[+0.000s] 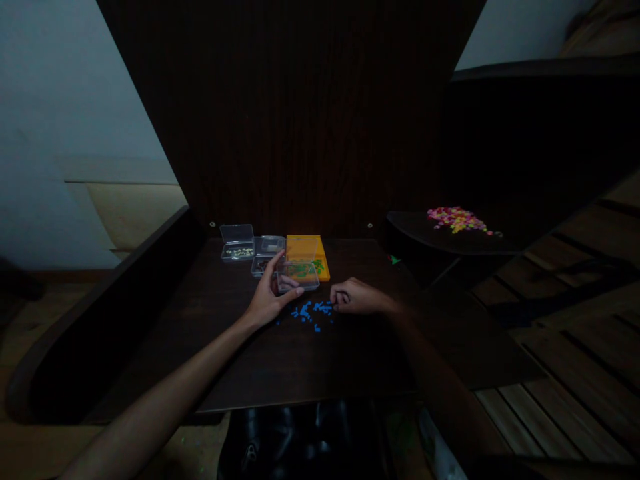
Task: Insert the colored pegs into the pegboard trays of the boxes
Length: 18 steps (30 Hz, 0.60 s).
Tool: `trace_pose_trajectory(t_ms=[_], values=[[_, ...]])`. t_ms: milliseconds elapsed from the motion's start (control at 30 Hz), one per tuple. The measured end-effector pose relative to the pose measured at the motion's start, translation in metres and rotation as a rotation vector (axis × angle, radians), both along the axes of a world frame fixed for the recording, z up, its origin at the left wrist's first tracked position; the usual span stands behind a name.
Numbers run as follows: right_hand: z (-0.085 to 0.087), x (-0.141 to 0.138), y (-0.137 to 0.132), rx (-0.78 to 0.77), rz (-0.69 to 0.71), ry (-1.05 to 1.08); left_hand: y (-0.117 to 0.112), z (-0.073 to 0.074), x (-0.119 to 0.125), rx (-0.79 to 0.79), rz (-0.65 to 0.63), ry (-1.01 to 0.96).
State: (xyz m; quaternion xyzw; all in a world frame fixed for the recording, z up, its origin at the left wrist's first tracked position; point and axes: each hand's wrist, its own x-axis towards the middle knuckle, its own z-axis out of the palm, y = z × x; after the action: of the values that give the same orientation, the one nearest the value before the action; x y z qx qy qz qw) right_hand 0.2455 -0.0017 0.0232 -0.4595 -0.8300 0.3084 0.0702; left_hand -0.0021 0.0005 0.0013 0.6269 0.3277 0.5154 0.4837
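On the dark table (200, 353), scattered blue pieces (305, 312) are found near a clear box (306, 283) gripped by the left hand (270, 298), their gathering by the curled right hand (355, 296), contents undeterminable, being judged in hand, with placement into the box presumably called for next

Colourful pieces (456, 219) heaped on a curved shelf (417, 233), pale wall (60, 100) at left, wooden slats (575, 380) lower right

Domestic room, apparently: dark wooden table (350, 360) with rounded side shelf (410, 230), pale wall (60, 100), slatted wooden boards (575, 387) at right.
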Motion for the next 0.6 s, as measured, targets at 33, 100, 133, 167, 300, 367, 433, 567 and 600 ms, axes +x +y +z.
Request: trace_pose_trajectory(t_ms=[33, 100, 133, 167, 300, 367, 433, 567, 600], values=[[0.0003, -0.0007, -0.0004, 0.016, 0.0, 0.011, -0.0002, 0.0004, -0.0001, -0.003, 0.002, 0.004], [0.0004, -0.002, -0.0008, 0.021, 0.007, 0.033, -0.0004, 0.0012, -0.0003, -0.004, 0.007, 0.009], [0.0003, -0.0027, -0.0009, 0.015, 0.014, 0.039, -0.0004, 0.0014, -0.0003, -0.004, 0.007, 0.01], [0.0001, -0.0032, -0.0008, 0.007, 0.018, 0.043, -0.0004, 0.0015, -0.0003, -0.005, 0.006, 0.009], [-0.0017, -0.0051, -0.0002, -0.025, 0.02, 0.043, -0.0001, 0.0006, 0.0001, -0.01, -0.005, -0.002], [-0.0034, -0.0061, 0.0001, -0.039, 0.009, 0.04, 0.0001, -0.0001, 0.0003, -0.006, -0.007, -0.008], [-0.0053, -0.0072, 0.0003, -0.042, 0.003, 0.038, 0.0004, -0.0004, 0.0003, -0.003, -0.006, -0.013], [-0.0084, -0.0085, 0.0006, -0.04, 0.006, 0.051, 0.0004, 0.0, 0.0004, -0.011, -0.005, -0.024], [-0.0088, -0.0084, 0.0006, -0.041, 0.005, 0.058, 0.0004, 0.0003, 0.0003, -0.013, -0.003, -0.027]])
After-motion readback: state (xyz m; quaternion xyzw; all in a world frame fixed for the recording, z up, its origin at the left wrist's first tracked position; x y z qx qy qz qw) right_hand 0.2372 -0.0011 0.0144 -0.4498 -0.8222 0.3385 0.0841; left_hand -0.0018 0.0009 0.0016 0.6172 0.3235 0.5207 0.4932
